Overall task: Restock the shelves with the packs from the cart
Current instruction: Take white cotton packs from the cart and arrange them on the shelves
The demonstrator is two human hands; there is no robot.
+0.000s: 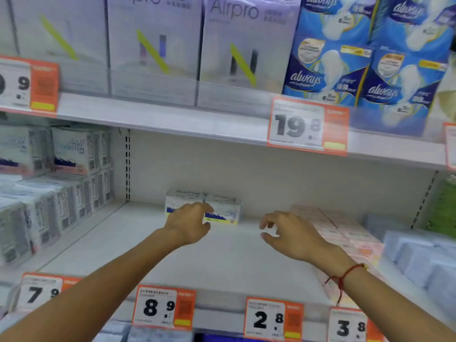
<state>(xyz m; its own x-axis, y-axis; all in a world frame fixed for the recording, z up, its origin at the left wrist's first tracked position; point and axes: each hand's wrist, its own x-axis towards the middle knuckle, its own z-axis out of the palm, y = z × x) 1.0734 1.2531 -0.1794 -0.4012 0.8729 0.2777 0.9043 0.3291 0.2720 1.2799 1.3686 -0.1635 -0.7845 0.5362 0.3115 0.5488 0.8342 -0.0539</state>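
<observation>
Shelf (153, 245) centre frame: smooth matt white; packs (222, 209) on it glossy plastic wrap; price tags (164, 307) lower edge: paper; blue packs (328, 70) upper right: shiny film

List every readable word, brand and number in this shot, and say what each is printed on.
"Airpro": lilac boxes, top shelf.
"always": blue packs, top shelf.
"PURE COTTON": white packs at left; also the two packs by the left hand.
"19.8": upper price tag.
"7.9", "8.9", "2.8", "3.8": lower rail tags.
Small print, barcodes, pink packs: too blurred.
</observation>
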